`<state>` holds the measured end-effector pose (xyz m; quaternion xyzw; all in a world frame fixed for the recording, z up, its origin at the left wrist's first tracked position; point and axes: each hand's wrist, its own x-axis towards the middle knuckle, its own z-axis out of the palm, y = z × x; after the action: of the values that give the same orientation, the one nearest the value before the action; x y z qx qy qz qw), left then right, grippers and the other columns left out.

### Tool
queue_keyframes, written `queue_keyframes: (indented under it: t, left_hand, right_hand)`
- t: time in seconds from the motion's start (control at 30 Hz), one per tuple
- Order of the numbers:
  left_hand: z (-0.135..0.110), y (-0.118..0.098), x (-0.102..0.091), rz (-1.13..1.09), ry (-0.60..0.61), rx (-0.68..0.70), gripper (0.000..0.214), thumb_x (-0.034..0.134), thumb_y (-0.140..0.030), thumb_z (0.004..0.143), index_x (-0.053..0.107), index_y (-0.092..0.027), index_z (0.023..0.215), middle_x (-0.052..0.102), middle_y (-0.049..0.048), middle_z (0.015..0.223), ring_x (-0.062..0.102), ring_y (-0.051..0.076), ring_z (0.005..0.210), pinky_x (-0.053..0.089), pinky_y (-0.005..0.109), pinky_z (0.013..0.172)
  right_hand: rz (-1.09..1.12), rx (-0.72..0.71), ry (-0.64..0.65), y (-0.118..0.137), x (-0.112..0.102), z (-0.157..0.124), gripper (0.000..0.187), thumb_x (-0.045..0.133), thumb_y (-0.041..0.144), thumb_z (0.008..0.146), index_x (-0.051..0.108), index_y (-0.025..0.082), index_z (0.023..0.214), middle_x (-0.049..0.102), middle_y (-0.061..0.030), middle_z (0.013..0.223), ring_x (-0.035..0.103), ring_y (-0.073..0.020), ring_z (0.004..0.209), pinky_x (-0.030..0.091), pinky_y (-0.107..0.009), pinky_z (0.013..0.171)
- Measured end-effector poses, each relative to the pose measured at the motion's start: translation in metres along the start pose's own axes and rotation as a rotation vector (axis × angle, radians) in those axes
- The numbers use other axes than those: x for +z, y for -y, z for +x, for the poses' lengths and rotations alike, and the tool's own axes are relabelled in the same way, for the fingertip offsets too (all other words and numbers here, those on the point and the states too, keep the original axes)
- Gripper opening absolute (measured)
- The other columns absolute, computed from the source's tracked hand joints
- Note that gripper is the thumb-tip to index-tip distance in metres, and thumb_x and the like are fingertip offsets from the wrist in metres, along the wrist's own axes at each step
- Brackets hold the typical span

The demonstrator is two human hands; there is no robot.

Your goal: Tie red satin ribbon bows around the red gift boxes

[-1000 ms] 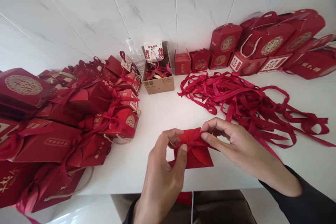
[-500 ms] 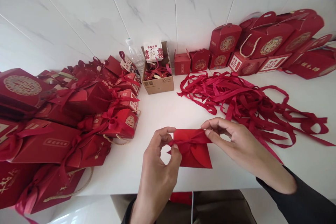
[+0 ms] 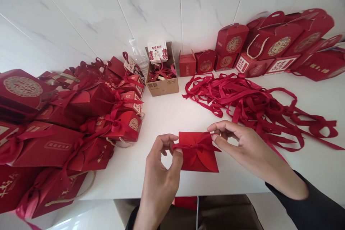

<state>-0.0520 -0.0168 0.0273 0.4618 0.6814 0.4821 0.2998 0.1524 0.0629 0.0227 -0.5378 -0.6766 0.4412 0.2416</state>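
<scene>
One red packet [image 3: 201, 163] with curved, overlapping flaps lies near the front of a white table [image 3: 129, 176], a darker ribbon [image 3: 188, 146] tied across it. The left hand [image 3: 163, 176] and right hand [image 3: 246, 147], half curled, pinch the ribbon's opposite sides. Beyond: heaped loose ribbons [image 3: 239, 95], red boxes [image 3: 280, 48], a carton [image 3: 164, 88], a marbled tile wall [image 3: 156, 3].

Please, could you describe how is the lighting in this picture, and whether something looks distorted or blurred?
Head view, all remarks: light nearly washes out the tiled wall at far left; glare on the floor, lower left; tile seams spread upward, suggesting a wide-angle lens; top-right corner dark; fine lettering on the left-hand gift boxes is soft; the ribbon bow is clearer.
</scene>
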Motion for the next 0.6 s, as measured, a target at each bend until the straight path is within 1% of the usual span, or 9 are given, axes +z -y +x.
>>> queue_keyframes:
  t: [0.03, 0.13, 0.2, 0.27, 0.33, 0.4, 0.43, 0.5, 0.6]
  left_hand:
    - [0.000, 0.000, 0.000, 0.007, -0.004, -0.010, 0.009, 0.059, -0.027, 0.092, 0.066, -0.024, 0.097, 0.062, -0.0001, 0.084, 0.056, 0.017, 0.080, 0.044, 0.030, 0.077]
    - [0.003, 0.002, -0.003, -0.013, 0.041, -0.030, 0.013, 0.059, -0.034, 0.096, 0.064, -0.023, 0.092, 0.065, 0.0014, 0.086, 0.059, 0.017, 0.083, 0.046, 0.031, 0.077]
    - [0.005, 0.006, -0.004, -0.059, 0.091, -0.042, 0.012, 0.059, -0.034, 0.096, 0.064, -0.023, 0.096, 0.067, 0.0026, 0.090, 0.062, 0.018, 0.086, 0.048, 0.031, 0.077]
    - [0.007, 0.010, -0.005, -0.095, 0.119, -0.045, 0.011, 0.059, -0.030, 0.095, 0.063, -0.023, 0.103, 0.068, 0.0032, 0.094, 0.063, 0.018, 0.087, 0.049, 0.031, 0.076]
    - [0.007, 0.010, -0.004, -0.105, 0.124, -0.032, 0.019, 0.060, -0.024, 0.091, 0.062, -0.024, 0.109, 0.068, 0.0030, 0.095, 0.062, 0.018, 0.085, 0.048, 0.031, 0.075]
    - [0.006, 0.007, -0.003, -0.090, 0.117, -0.002, 0.028, 0.059, -0.018, 0.086, 0.062, -0.025, 0.113, 0.068, 0.0022, 0.096, 0.060, 0.017, 0.085, 0.046, 0.032, 0.077]
    - [0.006, 0.004, -0.002, -0.073, 0.116, 0.010, 0.032, 0.059, -0.017, 0.084, 0.062, -0.025, 0.115, 0.068, 0.0015, 0.095, 0.060, 0.018, 0.086, 0.045, 0.032, 0.078]
    - [0.004, -0.001, 0.000, -0.022, 0.129, 0.012, 0.034, 0.059, -0.016, 0.083, 0.062, -0.027, 0.115, 0.068, -0.0005, 0.094, 0.059, 0.017, 0.088, 0.043, 0.032, 0.081]
    - [0.003, -0.006, 0.001, 0.045, 0.176, -0.011, 0.029, 0.059, -0.018, 0.084, 0.066, -0.028, 0.110, 0.069, -0.0022, 0.092, 0.058, 0.017, 0.087, 0.041, 0.032, 0.081]
  right_hand:
    - [-0.005, 0.001, 0.007, 0.001, 0.000, 0.000, 0.025, 0.060, 0.049, 0.093, 0.071, 0.030, 0.106, 0.073, -0.0015, 0.104, 0.067, -0.0267, 0.099, 0.049, -0.039, 0.077]
    - [-0.012, -0.010, 0.019, 0.002, 0.000, 0.000, 0.023, 0.060, 0.049, 0.095, 0.070, 0.030, 0.102, 0.072, -0.0003, 0.103, 0.066, -0.0249, 0.096, 0.048, -0.036, 0.072]
    - [-0.009, -0.025, 0.032, 0.003, 0.001, 0.000, 0.023, 0.059, 0.051, 0.097, 0.069, 0.030, 0.099, 0.072, 0.0006, 0.100, 0.065, -0.0234, 0.093, 0.047, -0.035, 0.070]
    - [-0.008, -0.045, 0.029, 0.002, 0.002, -0.001, 0.023, 0.058, 0.051, 0.099, 0.068, 0.030, 0.101, 0.070, 0.0007, 0.100, 0.064, -0.0227, 0.092, 0.047, -0.035, 0.072]
    - [-0.025, -0.093, -0.055, 0.001, 0.003, -0.004, 0.021, 0.060, 0.049, 0.098, 0.064, 0.030, 0.105, 0.067, -0.0005, 0.101, 0.061, -0.0227, 0.091, 0.047, -0.036, 0.075]
    - [-0.060, -0.177, -0.173, 0.001, 0.004, -0.008, 0.019, 0.062, 0.046, 0.097, 0.059, 0.029, 0.104, 0.064, -0.0014, 0.100, 0.058, -0.0226, 0.089, 0.047, -0.037, 0.077]
    - [-0.080, -0.229, -0.196, 0.001, 0.004, -0.010, 0.018, 0.062, 0.046, 0.098, 0.057, 0.029, 0.101, 0.063, -0.0016, 0.100, 0.057, -0.0225, 0.089, 0.047, -0.037, 0.077]
    - [-0.118, -0.307, -0.132, 0.002, 0.005, -0.014, 0.016, 0.058, 0.044, 0.102, 0.058, 0.028, 0.099, 0.063, -0.0025, 0.101, 0.058, -0.0230, 0.094, 0.048, -0.036, 0.078]
    - [-0.172, -0.358, 0.012, 0.003, 0.007, -0.015, 0.022, 0.047, 0.042, 0.109, 0.063, 0.027, 0.109, 0.063, -0.0059, 0.109, 0.060, -0.0252, 0.105, 0.050, -0.038, 0.080]
